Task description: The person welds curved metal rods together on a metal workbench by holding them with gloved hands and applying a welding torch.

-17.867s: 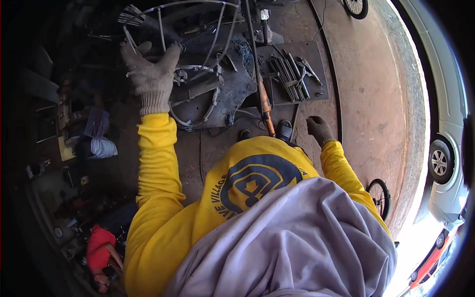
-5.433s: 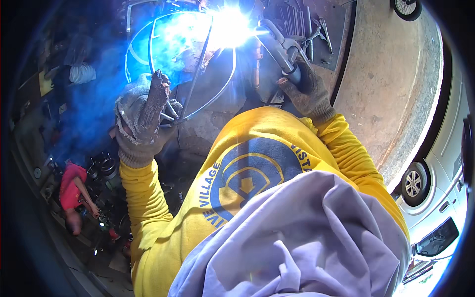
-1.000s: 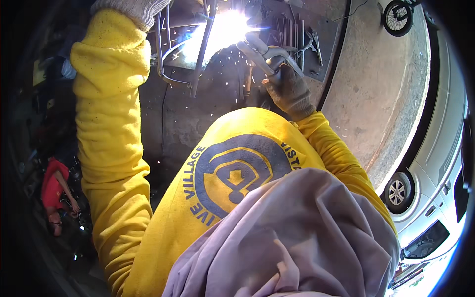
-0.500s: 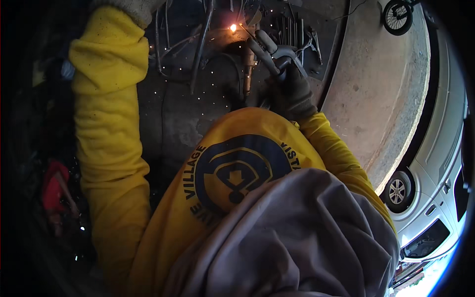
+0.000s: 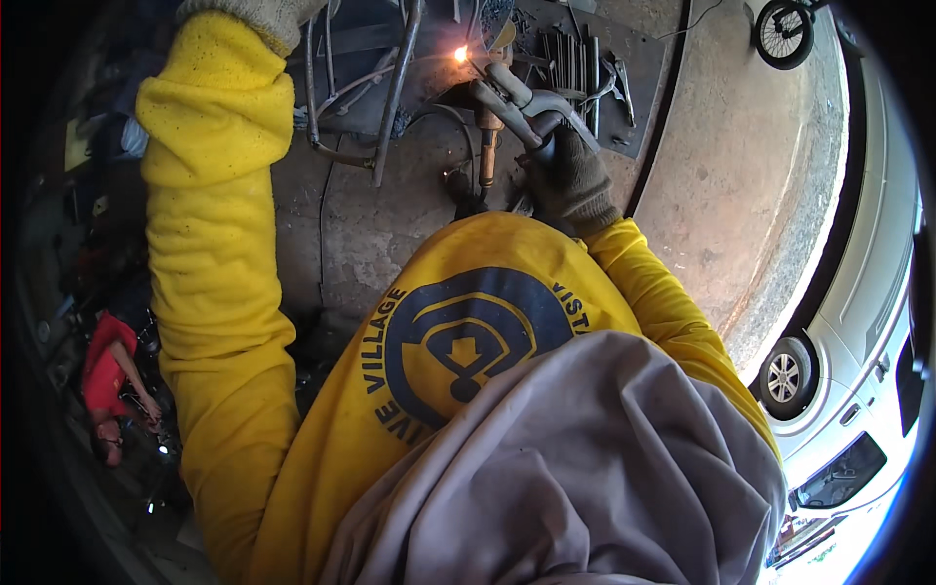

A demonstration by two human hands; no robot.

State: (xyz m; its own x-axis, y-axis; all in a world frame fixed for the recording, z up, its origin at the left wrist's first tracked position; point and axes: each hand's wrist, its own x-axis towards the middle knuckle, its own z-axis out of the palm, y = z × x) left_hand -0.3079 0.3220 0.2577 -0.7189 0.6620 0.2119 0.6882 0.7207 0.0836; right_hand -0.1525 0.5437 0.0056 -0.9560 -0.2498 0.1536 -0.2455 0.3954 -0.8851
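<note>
My right hand [image 5: 570, 180], in a dark knit work glove, is wrapped round the handle of a welding electrode holder [image 5: 526, 102]. The holder points up and left toward a small bright glow [image 5: 461, 55] among metal parts. My left hand [image 5: 263, 18], in a light knit glove, reaches the top edge beside a bent tubular metal frame [image 5: 390, 97]; its fingers are largely out of sight, and I cannot see whether they touch the frame. Just left of the holder stands an orange cylindrical tool [image 5: 487, 156].
Right of the holder lie several thin rods [image 5: 565, 68] and locking pliers [image 5: 619, 88] on a dark metal plate [image 5: 634, 136]. A person in red [image 5: 107, 366] is at the far left. A white vehicle [image 5: 829, 390] and a bicycle wheel [image 5: 783, 34] are at the right.
The electrode holder has shifted slightly left in my right hand. The scattered sparks have largely gone and the picture is brighter; my left arm has stayed almost still.
</note>
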